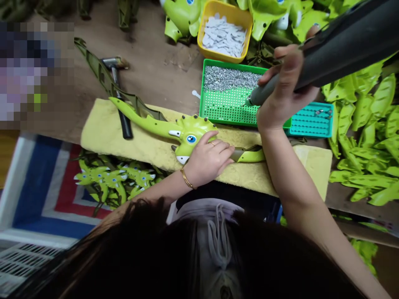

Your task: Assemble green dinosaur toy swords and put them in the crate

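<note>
While the left hand (pixel 208 160) lies open and flat over the head of a green plastic dinosaur toy (pixel 190 139), gripping nothing with its fingers, the right hand (pixel 282 93) is closed around the barrel of a dark electric screwdriver (pixel 324 66). Its metal bit (pixel 246 104) points down above a green perforated tray (pixel 224 106); contact with the tray cannot be told.

Head view, the only one. The toy lies along a folded yellow towel (pixel 149 143), tail reaching toward the towel's far left corner, rear section running out from under the left hand toward the middle. Handling, judged: a hollow moulded shell, likely light and stiff, with a glossy, somewhat slippery skin. The slim tail looks the most fragile part; the broad head is the safer hold.

A hammer (pixel 116 81) rests just beside the tail, its handle across the towel's left part. Silver screws (pixel 230 79) fill the green tray's far half, by the towel's far edge. A teal tray (pixel 311 120) adjoins it on the right, and a yellow tray of white paper slips (pixel 222 35) sits beyond. Loose green plastic parts (pixel 361 133) are heaped past the towel's right end.
</note>
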The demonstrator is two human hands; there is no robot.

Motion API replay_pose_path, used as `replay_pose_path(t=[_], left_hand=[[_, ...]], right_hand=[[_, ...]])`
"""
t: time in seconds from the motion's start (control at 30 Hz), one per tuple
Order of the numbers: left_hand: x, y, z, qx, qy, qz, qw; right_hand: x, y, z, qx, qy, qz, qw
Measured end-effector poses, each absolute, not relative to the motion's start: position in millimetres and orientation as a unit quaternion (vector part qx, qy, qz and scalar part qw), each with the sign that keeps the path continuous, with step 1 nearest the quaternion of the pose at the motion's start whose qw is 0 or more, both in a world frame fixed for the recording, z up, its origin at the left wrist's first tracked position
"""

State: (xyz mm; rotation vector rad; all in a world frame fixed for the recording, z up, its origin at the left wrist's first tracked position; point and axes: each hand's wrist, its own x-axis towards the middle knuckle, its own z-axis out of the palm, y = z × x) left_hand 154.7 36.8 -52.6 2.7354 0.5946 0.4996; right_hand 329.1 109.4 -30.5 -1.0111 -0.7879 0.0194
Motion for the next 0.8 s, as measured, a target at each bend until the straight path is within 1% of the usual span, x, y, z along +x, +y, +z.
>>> replay_pose_path(t=[0.07,0.17,0.23,0.3,0.4,0.5,0.67,0.73,0.8], left_hand=[[154.7,37.2,-53.2,0.952,0.207,0.17,0.147],[155.3,37.7,-54.3,0.951,0.212,0.164,0.156],[155.7,38.2,-54.7,0.947,0.216,0.16,0.174],[156.1,38.5,-54.5,0.944,0.22,0.157,0.19],[156.8,38.9,-53.3,0.945,0.222,0.153,0.184],[157.3,38.8,-51.7,0.947,0.226,0.148,0.175],[156.9,38.3,-53.1,0.943,0.224,0.157,0.19],[158.1,38.3,-54.8,0.946,0.217,0.164,0.177],[159.6,38.2,-55.0,0.95,0.211,0.167,0.162]], right_hand=[[327.6,88.1,-12.3,-0.427,-0.38,0.033,0.82],[324.5,45.8,1.9,-0.401,-0.419,0.111,0.807],[322.8,22.4,-2.2,-0.407,-0.443,0.139,0.787],[321.8,9.2,-13.9,-0.426,-0.459,0.126,0.769],[320.8,5.8,-34.0,-0.475,-0.474,0.084,0.736],[318.6,5.0,-45.6,-0.507,-0.477,0.077,0.714],[316.1,-0.7,-32.6,-0.482,-0.504,0.134,0.704],[316.3,11.2,-19.9,-0.466,-0.497,0.141,0.718],[316.9,35.5,-10.8,-0.433,-0.459,0.112,0.768]])
